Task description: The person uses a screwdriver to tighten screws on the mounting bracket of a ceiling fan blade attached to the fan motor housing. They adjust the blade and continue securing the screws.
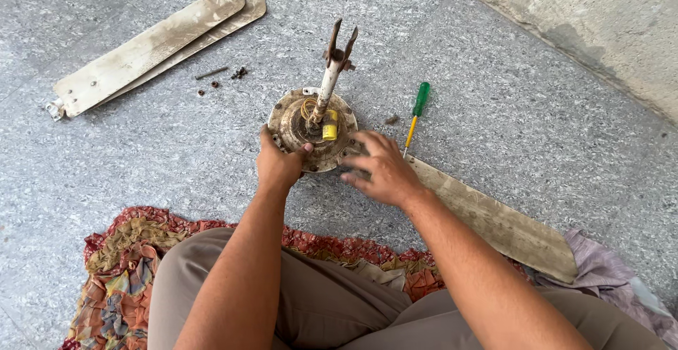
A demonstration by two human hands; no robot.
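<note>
Gripping the near-left rim of a grimy ceiling fan motor [312, 129] at frame centre, the left hand [279, 163] apparently steadies it on the stone floor [530, 96], while the right hand [381, 170] rests spread-fingered where the one attached blade [494, 219] meets the hub. Its down rod [330, 74] points up and away, tilted slightly right; that blade runs lower right; two detached blades [152, 50] lie upper left, a green screwdriver [417, 113] beside the motor.
</note>
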